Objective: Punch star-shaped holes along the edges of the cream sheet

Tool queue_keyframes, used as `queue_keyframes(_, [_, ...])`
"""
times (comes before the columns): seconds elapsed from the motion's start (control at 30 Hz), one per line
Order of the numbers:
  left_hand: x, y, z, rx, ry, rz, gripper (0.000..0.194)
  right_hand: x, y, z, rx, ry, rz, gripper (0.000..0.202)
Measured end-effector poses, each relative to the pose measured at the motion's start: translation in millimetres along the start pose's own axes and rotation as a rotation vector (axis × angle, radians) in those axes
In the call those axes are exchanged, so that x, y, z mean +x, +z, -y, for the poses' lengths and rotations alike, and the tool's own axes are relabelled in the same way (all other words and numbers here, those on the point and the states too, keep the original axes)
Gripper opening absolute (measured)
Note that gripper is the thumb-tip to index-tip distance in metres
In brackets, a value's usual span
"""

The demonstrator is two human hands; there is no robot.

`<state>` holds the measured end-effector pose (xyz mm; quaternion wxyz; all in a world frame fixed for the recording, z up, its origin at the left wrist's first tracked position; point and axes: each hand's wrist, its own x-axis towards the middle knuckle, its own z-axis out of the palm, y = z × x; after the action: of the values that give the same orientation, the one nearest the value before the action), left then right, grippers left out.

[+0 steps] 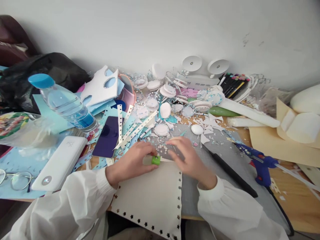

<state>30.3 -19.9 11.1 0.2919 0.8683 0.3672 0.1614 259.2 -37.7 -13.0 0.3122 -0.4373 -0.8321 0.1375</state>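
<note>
My left hand grips a small green craft punch between thumb and fingers, at the far edge of a cream paper sheet. Star-shaped holes run along the sheet's near and side edges, and its near end hangs over the table edge. To the right of the punch, my right hand is held with fingers apart and nothing in them. Tiny cut-out bits lie scattered just beyond both hands.
Left: phone, punched paper strips, white power bank, leaning water bottle, glasses. Right: black-handled tool, blue glue gun with its cord. Round white pieces and markers crowd the back by the wall.
</note>
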Motion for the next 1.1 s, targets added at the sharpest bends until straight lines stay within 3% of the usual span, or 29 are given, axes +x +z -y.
queue_keyframes(0.13, [-6,0.0,1,0.013,0.000,0.031,0.024,-1,-12,-36,-0.366,0.065,0.024,0.040])
queue_keyframes(0.23, [-7,-0.3,1,0.043,0.002,0.059,0.025,-2,-12,-54,-0.448,0.049,0.091,0.039])
queue_keyframes(0.5, [-11,-0.7,-3,0.061,0.035,0.090,0.020,3,-20,-54,-0.475,0.047,0.103,0.012])
queue_keyframes(0.63, [-13,-0.6,-7,0.101,0.027,0.105,0.020,0,-22,-48,-0.277,0.083,-0.098,0.009])
queue_keyframes(0.73, [-15,0.2,-11,0.140,0.026,0.090,0.023,-3,-18,-37,0.016,0.205,-0.323,0.014])
queue_keyframes(0.8, [-15,1.7,-12,0.166,0.023,0.072,0.028,-2,-16,-25,0.252,0.266,-0.394,0.017])
queue_keyframes(0.9, [-15,4.8,-14,0.189,0.006,0.050,0.024,2,-17,-6,0.505,0.267,-0.360,0.011])
queue_keyframes(1.1, [-14,8.8,-11,0.164,0.013,0.051,0.019,3,-17,16,0.686,0.253,-0.124,0.005])
